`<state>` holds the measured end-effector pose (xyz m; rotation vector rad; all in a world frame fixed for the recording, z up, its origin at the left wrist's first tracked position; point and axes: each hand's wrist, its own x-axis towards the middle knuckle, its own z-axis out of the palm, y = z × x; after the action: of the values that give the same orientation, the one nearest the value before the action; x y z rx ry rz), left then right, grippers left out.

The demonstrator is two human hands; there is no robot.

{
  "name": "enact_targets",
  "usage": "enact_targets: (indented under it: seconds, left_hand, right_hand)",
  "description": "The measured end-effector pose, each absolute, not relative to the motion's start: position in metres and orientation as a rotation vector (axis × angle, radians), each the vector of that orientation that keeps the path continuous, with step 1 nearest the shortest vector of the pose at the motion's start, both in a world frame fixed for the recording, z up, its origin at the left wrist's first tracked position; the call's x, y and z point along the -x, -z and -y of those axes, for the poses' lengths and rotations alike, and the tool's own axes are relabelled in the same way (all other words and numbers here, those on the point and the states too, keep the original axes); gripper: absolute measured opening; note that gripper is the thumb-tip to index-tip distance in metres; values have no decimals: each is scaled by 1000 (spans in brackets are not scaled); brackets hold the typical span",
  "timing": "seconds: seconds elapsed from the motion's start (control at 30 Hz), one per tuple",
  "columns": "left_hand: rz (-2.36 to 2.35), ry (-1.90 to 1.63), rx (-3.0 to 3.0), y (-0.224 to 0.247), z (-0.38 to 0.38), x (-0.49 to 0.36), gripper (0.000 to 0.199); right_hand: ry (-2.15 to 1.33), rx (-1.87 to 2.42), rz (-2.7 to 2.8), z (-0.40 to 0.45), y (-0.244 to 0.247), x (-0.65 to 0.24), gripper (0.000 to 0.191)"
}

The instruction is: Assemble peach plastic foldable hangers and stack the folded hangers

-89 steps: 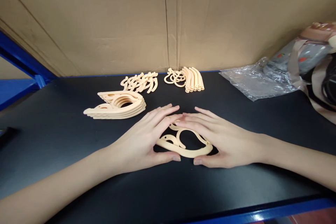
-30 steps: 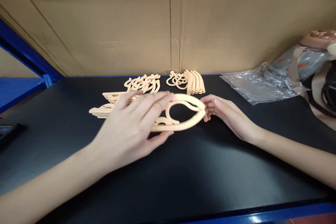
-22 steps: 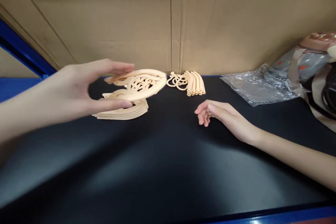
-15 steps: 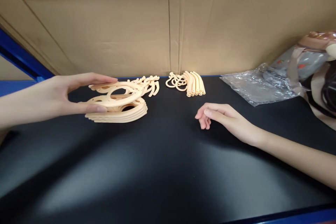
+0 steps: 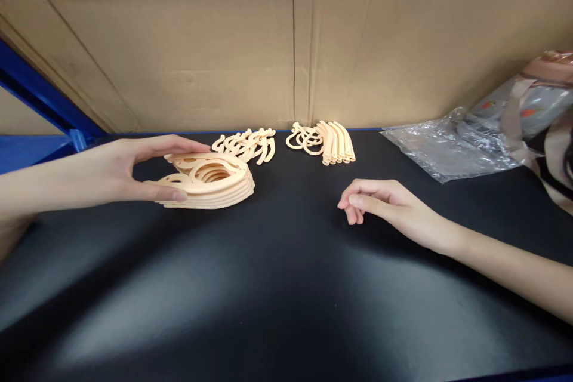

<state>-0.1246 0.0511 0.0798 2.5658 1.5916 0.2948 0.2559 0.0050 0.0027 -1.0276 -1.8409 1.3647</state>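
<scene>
Hanger stack [image 5: 226, 196], its left end held between thumb and wide-spread fingers of my left hand [image 5: 114, 172]; my right hand [image 5: 389, 206] (narrow, fingers curled) well to its right.

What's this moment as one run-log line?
left hand: around cream stack; right hand: curled, empty; loose cream pieces: behind stack; clear plastic: far right

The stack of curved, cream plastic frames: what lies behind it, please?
Loose, hook-shaped cream pieces lie behind the stack; whatever it and the left hand cover cannot be seen.
</scene>
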Motion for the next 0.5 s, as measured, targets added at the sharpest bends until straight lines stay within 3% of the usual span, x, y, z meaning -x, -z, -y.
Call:
enact_targets:
  seconds: [0.5]
  left_hand:
    - [-1531, -315, -2650, -76, -52, 119, 85]
  right_hand:
    - [-1355, 1035, 1852, -5, -3, -256, 23]
